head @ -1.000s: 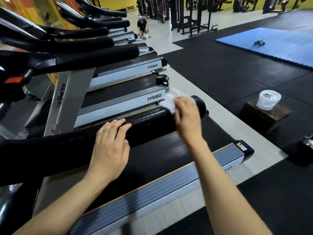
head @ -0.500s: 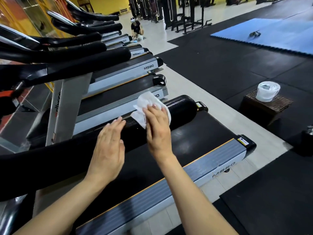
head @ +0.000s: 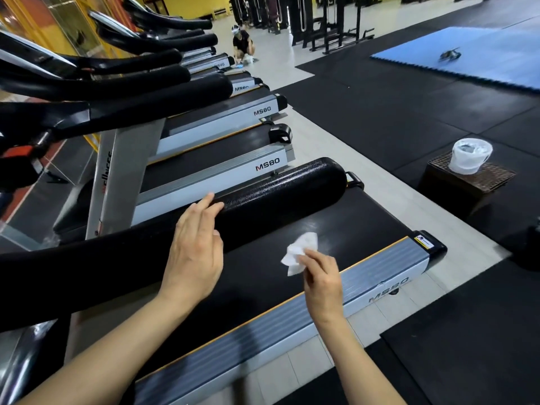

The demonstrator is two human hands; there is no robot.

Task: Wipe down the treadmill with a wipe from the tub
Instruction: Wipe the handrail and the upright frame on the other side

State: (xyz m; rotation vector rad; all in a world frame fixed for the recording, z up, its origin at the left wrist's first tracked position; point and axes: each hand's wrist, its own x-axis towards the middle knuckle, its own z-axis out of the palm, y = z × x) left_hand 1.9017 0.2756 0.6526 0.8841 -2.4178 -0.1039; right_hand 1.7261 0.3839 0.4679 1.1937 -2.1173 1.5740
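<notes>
The nearest treadmill has a thick black padded handrail [head: 280, 188] running from lower left to upper right, above its black belt [head: 359, 223] and grey side rail [head: 380, 273]. My left hand [head: 194, 249] lies flat on the handrail, fingers together and stretched along it. My right hand [head: 321, 276] hovers below the rail, over the belt, pinching a crumpled white wipe [head: 301, 252] between thumb and fingers. The white wipe tub [head: 469, 156] stands on a dark woven box [head: 467, 182] to the right.
Several more treadmills [head: 222, 124] line up to the left and behind. Black rubber mats [head: 394, 112] and a blue mat [head: 467, 57] cover the floor on the right. A person crouches far back [head: 242, 43]. Weight racks [head: 327, 21] stand beyond.
My right hand has drawn the wipe back along the handrail from its far end, then dropped off it to hang over the belt. My left hand stays on the rail.
</notes>
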